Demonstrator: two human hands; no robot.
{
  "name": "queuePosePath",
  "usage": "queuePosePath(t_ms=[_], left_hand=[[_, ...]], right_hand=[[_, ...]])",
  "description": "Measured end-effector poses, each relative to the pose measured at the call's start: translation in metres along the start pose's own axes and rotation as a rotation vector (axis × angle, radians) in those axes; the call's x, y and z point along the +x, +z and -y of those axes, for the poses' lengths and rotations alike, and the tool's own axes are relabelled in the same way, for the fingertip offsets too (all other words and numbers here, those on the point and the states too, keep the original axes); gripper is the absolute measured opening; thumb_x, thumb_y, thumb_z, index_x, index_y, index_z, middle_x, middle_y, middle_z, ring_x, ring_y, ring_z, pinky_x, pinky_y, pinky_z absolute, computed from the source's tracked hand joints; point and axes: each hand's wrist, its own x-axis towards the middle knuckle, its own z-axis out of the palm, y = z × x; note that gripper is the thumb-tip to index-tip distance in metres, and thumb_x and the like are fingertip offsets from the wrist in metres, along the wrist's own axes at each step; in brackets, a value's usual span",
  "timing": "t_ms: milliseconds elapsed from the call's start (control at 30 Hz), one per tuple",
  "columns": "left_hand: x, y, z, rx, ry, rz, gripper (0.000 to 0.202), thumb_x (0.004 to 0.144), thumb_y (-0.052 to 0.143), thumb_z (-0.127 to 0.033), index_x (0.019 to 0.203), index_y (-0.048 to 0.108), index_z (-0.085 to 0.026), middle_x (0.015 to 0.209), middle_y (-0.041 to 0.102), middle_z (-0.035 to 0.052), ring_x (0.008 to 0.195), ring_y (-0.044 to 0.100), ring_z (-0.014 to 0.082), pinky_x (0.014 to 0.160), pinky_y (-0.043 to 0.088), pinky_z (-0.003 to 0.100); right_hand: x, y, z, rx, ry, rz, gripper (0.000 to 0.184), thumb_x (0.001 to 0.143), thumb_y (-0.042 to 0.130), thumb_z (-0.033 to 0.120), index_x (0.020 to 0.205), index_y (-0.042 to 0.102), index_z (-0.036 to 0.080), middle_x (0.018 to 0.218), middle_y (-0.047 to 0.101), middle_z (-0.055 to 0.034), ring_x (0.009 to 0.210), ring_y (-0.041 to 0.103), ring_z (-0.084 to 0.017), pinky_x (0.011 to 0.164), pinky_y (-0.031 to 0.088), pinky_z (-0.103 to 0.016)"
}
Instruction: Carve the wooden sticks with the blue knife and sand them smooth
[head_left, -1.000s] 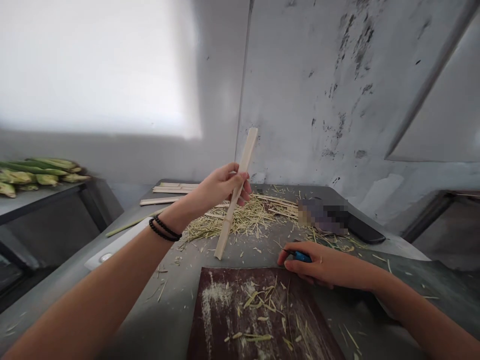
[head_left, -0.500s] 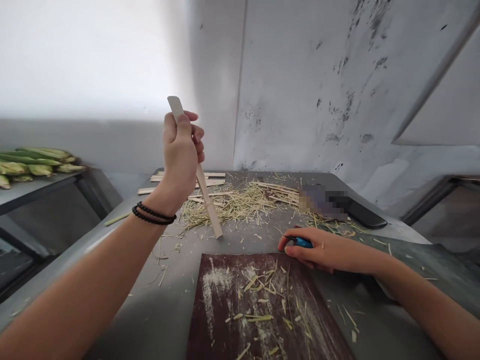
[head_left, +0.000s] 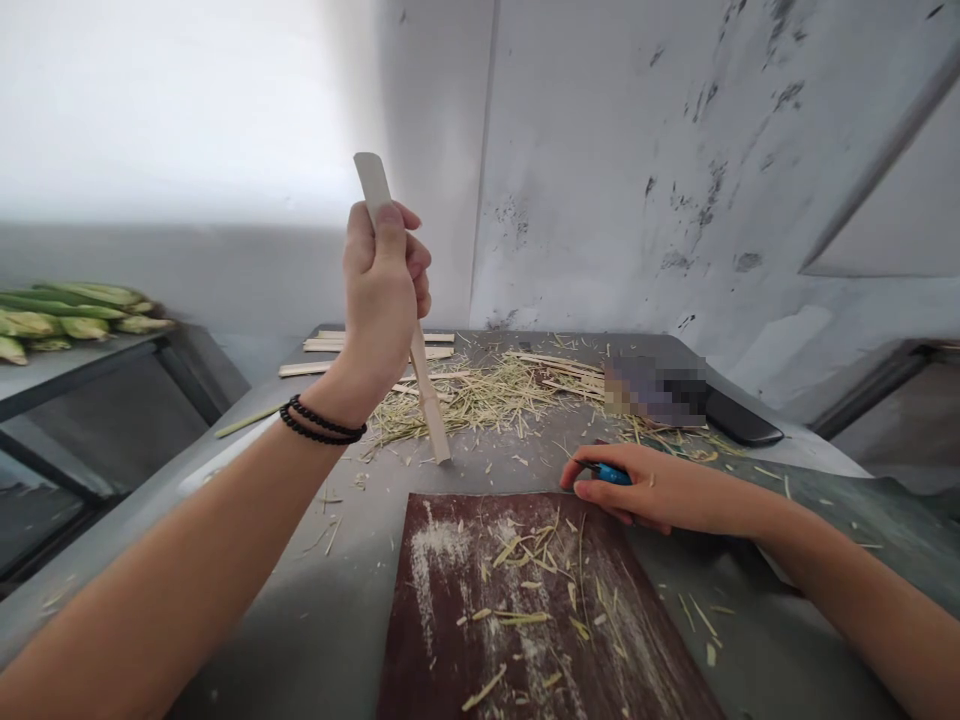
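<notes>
Above the table, my left hand (head_left: 384, 285) is closed around a pale bamboo strip (head_left: 433, 412). The strip slants, its rounded upper end past my thumb and its squared lower end near the tabletop. My right hand (head_left: 645, 490) rests at the far right edge of a dark brown sheet like sandpaper (head_left: 420, 650). Its curled fingers hold a small blue-handled tool (head_left: 613, 474) with a thin dark tip; the rest of the tool is hidden. Whitish dust and green-yellow shavings (head_left: 525, 618) lie over the sheet.
A heap of bamboo shavings (head_left: 495, 400) spreads across the table (head_left: 337, 580) behind the sheet. Several flat strips (head_left: 322, 346) lie at the back left. A black phone-like object (head_left: 742, 415) sits at the right, beside a blurred patch. Corn-like green husks (head_left: 82, 325) pile on a left side table.
The left hand has risen slightly and moved right with the bamboo strip, which stands a little more upright. My right hand keeps its place on the sheet's edge; the view has shifted a little.
</notes>
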Motion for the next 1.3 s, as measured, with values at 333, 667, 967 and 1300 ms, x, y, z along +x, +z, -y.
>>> queuePosePath(t_ms=[333,667,967,1300], left_hand=[[-0.003,0.006,-0.001,-0.316,-0.172,-0.23,0.027,0.107,0.035,-0.024,0.081,0.039,-0.025,0.059,0.032,-0.0064,0.045,0.025,0.0085,0.041,0.026,0.02],[-0.069,-0.005,0.012,-0.173,-0.507,-0.082,0.006,0.097,0.061,-0.023,0.092,0.061,-0.021,0.101,0.07,0.0054,0.095,0.068,0.0183,0.08,0.058,0.03],[-0.086,-0.055,0.026,-0.124,-0.649,-0.068,0.016,0.099,0.061,-0.021,0.115,0.064,-0.023,0.101,0.071,0.0057,0.101,0.073,0.0189,0.084,0.064,0.029],[-0.089,-0.046,0.003,-0.003,-1.158,0.911,0.055,0.1,0.041,-0.066,0.129,0.057,-0.023,0.099,0.08,0.0141,0.062,0.076,0.0207,0.051,0.057,0.026]], right_hand=[[-0.001,0.007,0.018,0.002,-0.128,-0.312,0.054,0.097,0.048,0.068,0.126,0.062,0.025,0.083,0.072,-0.001,0.058,0.048,-0.014,0.058,0.034,-0.029],[-0.007,-0.023,-0.007,-0.045,-0.213,-0.199,0.033,0.095,0.06,0.055,0.092,0.064,0.023,0.087,0.074,-0.0019,0.075,0.059,-0.018,0.066,0.04,-0.029],[-0.002,-0.05,-0.039,0.301,-0.153,-0.811,0.045,0.085,0.069,0.064,0.099,0.059,0.023,0.081,0.068,-0.0024,0.046,0.04,-0.009,0.044,0.034,-0.028],[-0.002,-0.039,-0.02,0.556,-0.278,-0.805,0.047,0.084,0.072,0.061,0.106,0.064,0.021,0.071,0.055,0.0036,0.044,0.031,-0.006,0.043,0.03,-0.027]])
